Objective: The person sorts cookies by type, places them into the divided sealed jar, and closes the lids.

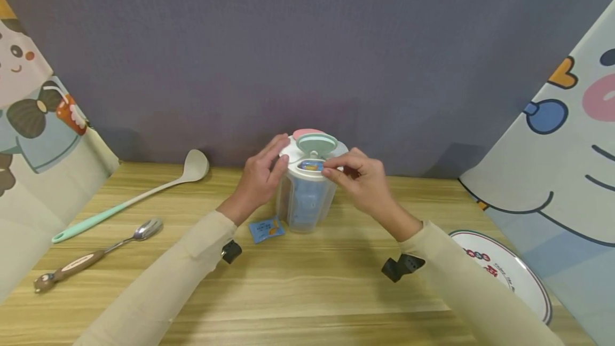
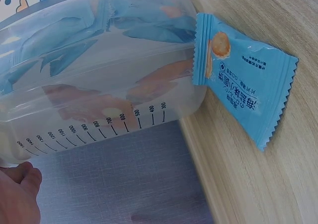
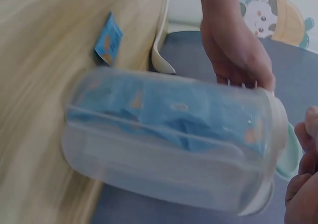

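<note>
A clear storage container (image 1: 307, 202) with a white lid stands upright, several blue snack packets (image 3: 174, 110) inside it. The lid's green flap (image 1: 317, 144) is raised, and a pink flap (image 1: 307, 133) lies behind it. My left hand (image 1: 261, 171) holds the lid's left side, thumb in front and fingers farther back. At the lid's opening, thumb and forefinger of my right hand (image 1: 360, 178) pinch the right end of a blue packet (image 1: 311, 166). Another blue snack packet (image 2: 243, 75) lies on the table by the container's base, on the left.
On the left lie a ladle (image 1: 194, 166) with a mint handle and a fork-like utensil (image 1: 146, 229) with a brown bear handle. A white plate (image 1: 519, 276) with a red-and-green rim sits at the right, partly behind my forearm. A grey panel (image 1: 307, 57) rises behind the table.
</note>
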The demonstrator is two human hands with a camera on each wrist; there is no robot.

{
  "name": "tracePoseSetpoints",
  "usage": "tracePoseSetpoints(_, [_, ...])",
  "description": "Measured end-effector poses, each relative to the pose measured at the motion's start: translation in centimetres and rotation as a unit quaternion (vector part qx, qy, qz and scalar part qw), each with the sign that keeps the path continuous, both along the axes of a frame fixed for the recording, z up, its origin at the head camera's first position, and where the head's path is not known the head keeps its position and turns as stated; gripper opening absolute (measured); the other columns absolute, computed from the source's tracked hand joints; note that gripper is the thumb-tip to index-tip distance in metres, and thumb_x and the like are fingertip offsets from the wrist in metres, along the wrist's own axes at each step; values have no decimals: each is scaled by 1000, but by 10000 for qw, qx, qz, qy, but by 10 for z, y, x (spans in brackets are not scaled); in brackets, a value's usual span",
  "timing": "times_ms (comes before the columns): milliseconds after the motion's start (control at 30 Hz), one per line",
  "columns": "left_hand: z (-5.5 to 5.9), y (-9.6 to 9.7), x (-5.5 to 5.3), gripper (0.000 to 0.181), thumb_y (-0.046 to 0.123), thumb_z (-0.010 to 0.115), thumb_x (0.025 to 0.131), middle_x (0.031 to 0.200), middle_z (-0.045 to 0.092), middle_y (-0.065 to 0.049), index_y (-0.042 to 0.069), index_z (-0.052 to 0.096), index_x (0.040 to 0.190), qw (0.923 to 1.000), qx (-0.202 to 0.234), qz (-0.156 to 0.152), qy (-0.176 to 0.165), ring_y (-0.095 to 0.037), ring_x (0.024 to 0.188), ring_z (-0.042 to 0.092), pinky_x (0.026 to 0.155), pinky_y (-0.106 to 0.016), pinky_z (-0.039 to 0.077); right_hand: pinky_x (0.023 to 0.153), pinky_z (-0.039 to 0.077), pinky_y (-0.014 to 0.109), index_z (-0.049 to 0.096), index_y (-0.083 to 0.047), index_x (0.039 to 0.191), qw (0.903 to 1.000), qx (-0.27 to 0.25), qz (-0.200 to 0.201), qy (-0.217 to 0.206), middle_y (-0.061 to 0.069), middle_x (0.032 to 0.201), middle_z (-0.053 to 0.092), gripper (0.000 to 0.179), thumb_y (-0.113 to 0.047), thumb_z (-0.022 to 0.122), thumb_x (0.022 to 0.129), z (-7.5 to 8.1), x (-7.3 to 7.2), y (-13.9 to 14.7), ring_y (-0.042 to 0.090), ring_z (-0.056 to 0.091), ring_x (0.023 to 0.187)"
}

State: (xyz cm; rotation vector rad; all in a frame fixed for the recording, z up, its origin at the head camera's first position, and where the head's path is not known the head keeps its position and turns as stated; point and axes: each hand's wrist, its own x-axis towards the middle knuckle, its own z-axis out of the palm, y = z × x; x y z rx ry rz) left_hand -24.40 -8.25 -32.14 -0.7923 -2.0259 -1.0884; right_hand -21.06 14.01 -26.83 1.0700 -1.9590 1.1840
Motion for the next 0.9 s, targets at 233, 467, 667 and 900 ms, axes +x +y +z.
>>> tracePoseSetpoints(233, [0,0,-1,42,21,44,97,137,49,-16,-4,54,130,9999,-7,35,111,-28,123,48,102,-36,37,47,35,21,73,-1,83,9994,15,344,-43,2,70,60,21,13,75,69,-14,9,-5,13,43,57])
tracePoseSetpoints(467, [0,0,-2,42,22,43,98,138,49,-13,-3,54,130,9999,-36,97,115,-27,123,48,101,-36,38,47,38,22,72,-1,84,9976,105,662,-141,2,73,63,20,12,75,69,-34,19,-15,12,46,56])
tracePoseSetpoints(667, [-1,-1,-2,43,23,43,97,137,49,-14,-3,54,129,9998,-35,120,120,-29,121,50,99,-37,40,42,39,25,72,-1,84,9955,312,705,-553,1,67,62,14,8,75,73,-63,28,-26,10,46,51])
tracePoseSetpoints(900, [0,0,-1,44,24,42,98,138,48,-14,-3,53,131,9999,-53,57,69,-31,121,49,101,-36,38,44,42,22,73,-2,83,9851,531,321,-1605,-1,70,66,4,-2,74,79,-94,34,-38,7,48,53])
